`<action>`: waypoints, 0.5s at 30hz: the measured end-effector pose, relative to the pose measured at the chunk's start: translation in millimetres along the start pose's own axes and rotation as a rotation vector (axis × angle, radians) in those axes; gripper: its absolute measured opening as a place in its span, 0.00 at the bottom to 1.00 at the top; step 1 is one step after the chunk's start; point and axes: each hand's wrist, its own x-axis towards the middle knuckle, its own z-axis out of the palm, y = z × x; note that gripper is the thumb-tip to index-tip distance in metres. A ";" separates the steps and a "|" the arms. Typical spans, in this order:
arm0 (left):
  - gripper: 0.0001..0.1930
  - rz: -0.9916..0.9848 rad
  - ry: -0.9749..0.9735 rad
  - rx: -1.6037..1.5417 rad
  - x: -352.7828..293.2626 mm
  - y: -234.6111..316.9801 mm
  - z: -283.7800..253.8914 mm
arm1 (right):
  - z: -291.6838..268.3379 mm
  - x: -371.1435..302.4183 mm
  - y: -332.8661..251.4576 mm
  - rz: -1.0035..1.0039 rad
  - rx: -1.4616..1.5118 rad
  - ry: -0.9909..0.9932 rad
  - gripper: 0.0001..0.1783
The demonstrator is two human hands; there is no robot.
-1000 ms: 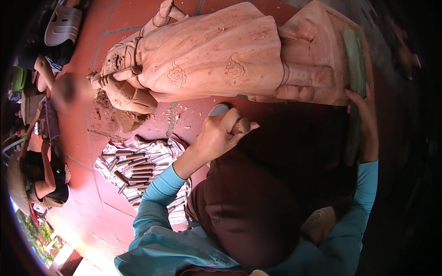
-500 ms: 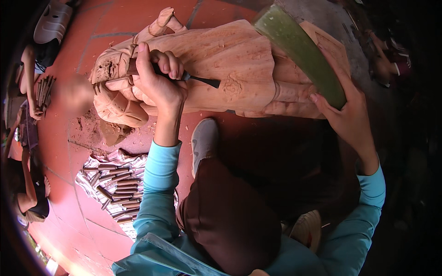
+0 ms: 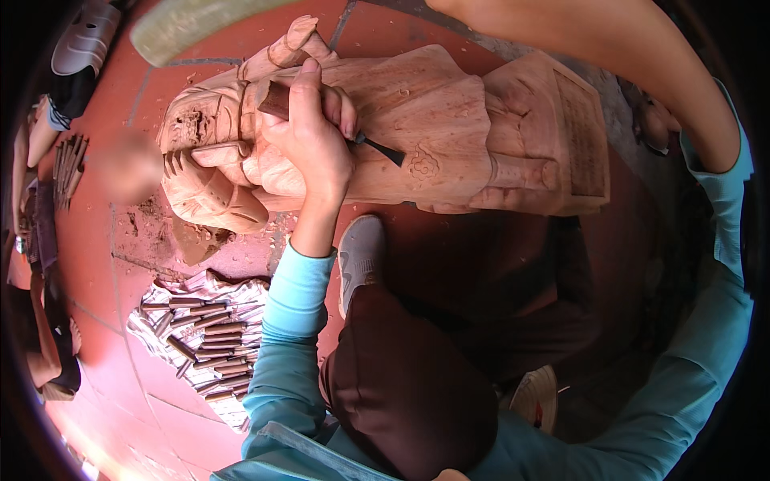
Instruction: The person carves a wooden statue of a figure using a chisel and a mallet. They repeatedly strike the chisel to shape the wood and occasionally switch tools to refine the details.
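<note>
Single head-worn fisheye, your view: looks steeply down, close in. Wooden statue (image 3: 385, 136) fills upper frame, your forearms enter from lower edge, edges bend at rim.

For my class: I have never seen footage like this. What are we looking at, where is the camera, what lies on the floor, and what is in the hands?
No machine here: a person works with bare hands, filmed by a fisheye camera on their own head looking down, so straight edges bend. A large carved wooden statue lies on its side on the red tiled floor. The left hand grips a chisel, its blade resting on the statue. The right arm is raised; its hand is out of frame, and a blurred greenish mallet shows at the top. More wooden-handled carving tools lie on a cloth at lower left.
</note>
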 end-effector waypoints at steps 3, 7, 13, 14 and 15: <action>0.16 -0.008 0.024 0.042 1.9 1.4 1.8 | -0.3 9.0 3.7 -0.010 -0.011 -0.032 0.33; 0.12 -0.025 0.057 0.045 1.3 1.6 2.3 | -1.9 14.3 5.8 -0.016 -0.019 -0.047 0.33; 0.08 -0.054 0.051 0.024 1.0 -3.5 4.4 | -5.3 18.3 11.2 -0.010 -0.030 -0.053 0.33; 0.08 -0.065 0.065 0.018 1.0 -4.9 3.6 | -4.6 17.1 11.2 -0.015 -0.034 -0.051 0.34; 0.09 -0.055 0.045 -0.002 0.9 -4.3 2.2 | -4.2 15.7 10.9 -0.019 -0.038 -0.051 0.34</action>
